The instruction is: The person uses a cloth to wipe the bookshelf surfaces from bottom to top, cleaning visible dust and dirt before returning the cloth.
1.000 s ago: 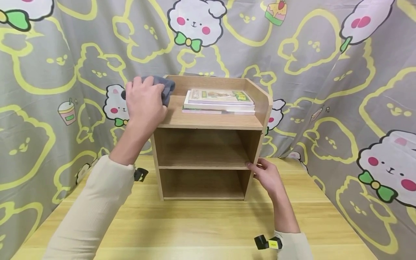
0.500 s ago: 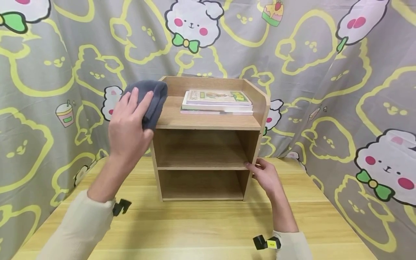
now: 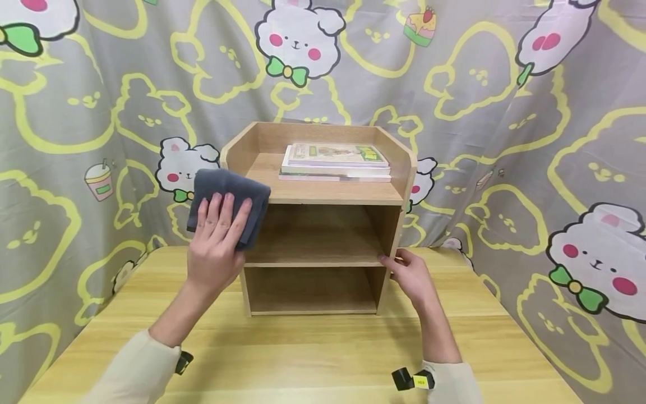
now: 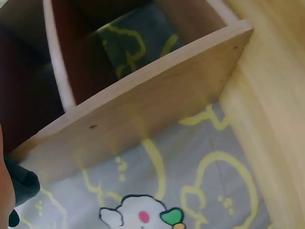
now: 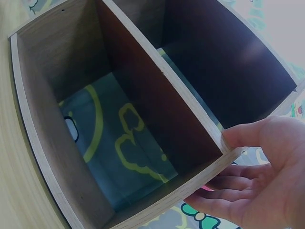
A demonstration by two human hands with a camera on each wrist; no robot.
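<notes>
A small wooden shelf unit [image 3: 318,262] stands upright on the table. My left hand [image 3: 217,241] lies over a folded dark grey cloth [image 3: 229,188] at the unit's upper left side, fingers spread on it; only an edge of the hand [image 4: 5,191] and a bit of cloth [image 4: 21,183] show in the left wrist view. My right hand [image 3: 411,275] grips the unit's right side where the middle board meets it. In the right wrist view, the thumb of that hand [image 5: 271,176] rests on the front edge and its fingers curl behind the side panel [image 5: 176,191].
Several stacked books [image 3: 335,163] lie on the top board, towards the right. A patterned grey curtain [image 3: 469,134] hangs behind and on both sides. The light wooden table [image 3: 303,359] extends in front of the unit.
My left hand and the cloth have come down from the top left corner to the outside of the left panel. My right hand has kept its place on the right side.
</notes>
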